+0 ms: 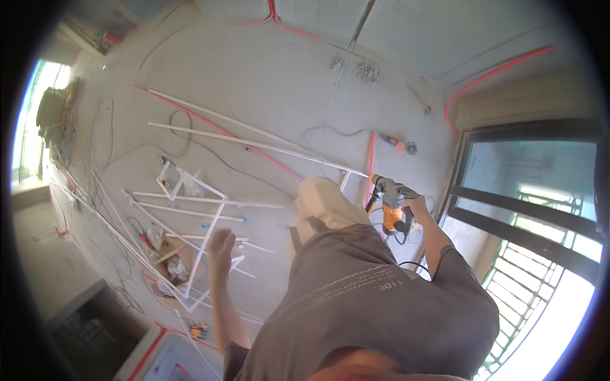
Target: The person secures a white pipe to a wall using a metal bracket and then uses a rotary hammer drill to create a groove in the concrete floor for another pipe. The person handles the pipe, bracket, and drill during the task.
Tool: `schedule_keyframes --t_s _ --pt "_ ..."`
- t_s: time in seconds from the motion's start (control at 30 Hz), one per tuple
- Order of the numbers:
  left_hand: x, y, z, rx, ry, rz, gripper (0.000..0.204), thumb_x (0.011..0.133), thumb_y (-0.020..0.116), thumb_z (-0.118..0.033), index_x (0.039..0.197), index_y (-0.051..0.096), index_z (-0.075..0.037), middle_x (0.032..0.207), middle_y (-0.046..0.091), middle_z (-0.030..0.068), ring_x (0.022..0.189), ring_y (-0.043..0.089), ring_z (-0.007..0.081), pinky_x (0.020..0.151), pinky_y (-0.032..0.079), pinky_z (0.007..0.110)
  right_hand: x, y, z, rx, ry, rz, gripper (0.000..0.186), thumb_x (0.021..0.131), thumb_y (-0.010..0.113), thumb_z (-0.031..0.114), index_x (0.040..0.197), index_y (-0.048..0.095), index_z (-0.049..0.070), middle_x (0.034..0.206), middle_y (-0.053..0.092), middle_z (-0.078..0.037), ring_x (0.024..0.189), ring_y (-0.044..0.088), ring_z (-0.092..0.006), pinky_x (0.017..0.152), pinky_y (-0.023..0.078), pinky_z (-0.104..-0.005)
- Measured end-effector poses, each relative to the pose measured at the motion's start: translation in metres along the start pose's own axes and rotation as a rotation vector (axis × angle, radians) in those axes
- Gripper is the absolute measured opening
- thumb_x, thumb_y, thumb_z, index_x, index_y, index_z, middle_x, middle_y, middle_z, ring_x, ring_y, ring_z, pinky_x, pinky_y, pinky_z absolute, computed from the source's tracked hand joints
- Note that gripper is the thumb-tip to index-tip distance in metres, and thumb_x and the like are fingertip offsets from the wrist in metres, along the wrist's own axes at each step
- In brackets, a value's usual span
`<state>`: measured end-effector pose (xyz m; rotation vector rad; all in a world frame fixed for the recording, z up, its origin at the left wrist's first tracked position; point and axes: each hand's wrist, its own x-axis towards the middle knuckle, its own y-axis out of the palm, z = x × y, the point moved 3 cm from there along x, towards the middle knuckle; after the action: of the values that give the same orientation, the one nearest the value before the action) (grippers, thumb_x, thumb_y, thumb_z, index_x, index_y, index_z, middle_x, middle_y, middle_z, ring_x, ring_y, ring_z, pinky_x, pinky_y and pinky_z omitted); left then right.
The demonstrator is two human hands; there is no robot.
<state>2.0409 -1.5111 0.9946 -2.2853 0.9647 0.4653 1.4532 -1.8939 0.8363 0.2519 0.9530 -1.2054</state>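
My right hand point(416, 206) grips the rear handle of an orange and grey rotary hammer drill point(391, 209), held out to the right of my body with its chuck pointing up and left. My left hand point(221, 247) hangs to the left of my body, its fingers curled with no object visible in them, over white pipes point(181, 214) lying on the grey floor point(254, 82). My knee point(321, 200) in beige trousers shows below the dark shirt.
A small angle grinder point(399, 145) with a cord lies beyond the drill. Red conduits point(372, 152), cables and an open carton point(173, 273) lie on the floor. A dark-framed window point(524, 171) with bars stands at the right. Another bright window point(32, 127) is at the far left.
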Motion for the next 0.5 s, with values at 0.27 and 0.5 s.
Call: schedule_keyframes --t_s 0.27,0.5 --pt "-0.029 0.059 -0.375 -0.512 0.950 1.037 0.041 0.098 0.077 -0.030 0.105 0.075 0.010 0.104 0.075 0.0200 0.091 0.070 0.0353 0.082 0.055 0.045 -0.012 0.095 -0.013 0.408 0.327 0.202 0.023 0.088 0.084 0.022 0.099 0.073 0.005 0.073 0.064 -0.005 0.060 0.062 -0.0188 0.060 0.055 -0.0382" --pt "-0.019 0.095 -0.445 -0.993 0.798 1.620 0.040 0.101 0.077 -0.030 0.111 0.075 0.009 0.098 0.073 0.0211 0.083 0.070 0.0319 0.071 0.055 0.041 0.021 0.166 -0.023 -0.021 0.366 0.165 0.020 0.085 0.084 0.023 0.089 0.073 0.008 0.070 0.064 -0.004 0.058 0.061 -0.0169 0.054 0.048 -0.0363"
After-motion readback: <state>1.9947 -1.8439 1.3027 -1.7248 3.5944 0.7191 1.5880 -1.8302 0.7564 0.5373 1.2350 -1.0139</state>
